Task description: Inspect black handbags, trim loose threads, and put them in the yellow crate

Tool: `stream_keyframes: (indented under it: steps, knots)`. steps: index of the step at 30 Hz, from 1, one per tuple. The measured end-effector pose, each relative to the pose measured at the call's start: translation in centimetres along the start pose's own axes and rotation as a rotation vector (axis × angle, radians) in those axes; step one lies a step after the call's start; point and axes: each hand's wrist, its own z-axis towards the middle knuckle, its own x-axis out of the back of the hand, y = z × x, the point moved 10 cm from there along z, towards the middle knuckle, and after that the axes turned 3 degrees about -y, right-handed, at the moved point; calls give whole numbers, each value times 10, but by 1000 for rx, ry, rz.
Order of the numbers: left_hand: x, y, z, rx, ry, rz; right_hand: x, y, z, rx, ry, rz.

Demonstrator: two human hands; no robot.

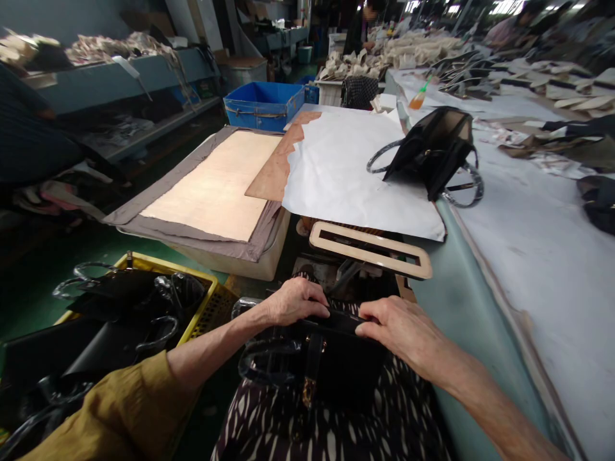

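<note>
A black handbag (350,368) rests on my lap, over a dark patterned garment (269,426). Its round handle (269,365), wrapped in clear plastic, hangs to the left, and a strap with gold-coloured hardware runs down its front. My left hand (298,301) grips the bag's top edge near the middle, fingers curled over it. Farther right along the same edge, my right hand (396,330) pinches the rim between thumb and fingers. Just beyond my hands is a long pale frame with an oblong slot (369,248). The inside of the bag is hidden.
At left stands a yellow crate (211,301) of black bags. A second black bag (430,150) sits on the white-covered table (346,166) ahead. Beyond are a board-topped bin (216,186) and a blue bin (262,105). A long worktable (552,256) runs along my right.
</note>
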Motion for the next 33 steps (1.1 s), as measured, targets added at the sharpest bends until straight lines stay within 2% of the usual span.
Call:
stream_keyframes:
  steps: [3,7,14,20,27,29,33]
  knots:
    - [1,1,-6,30,30,27,5,-12,1,30,-9,-50]
    - [3,4,-12,25,64,45,5,-24,2,124,-1,24]
    - [4,5,-15,32,71,60,3,-21,-1,137,35,64]
    - [1,8,-13,35,84,105,0,-26,2,98,-15,50]
    - [-2,22,-18,17,49,155,-11,-48,15,196,-87,82]
    - [2,20,-22,21,27,131,-10,-47,14,187,-60,121]
    - [25,3,-34,92,47,71,-9,-38,9,130,-9,131]
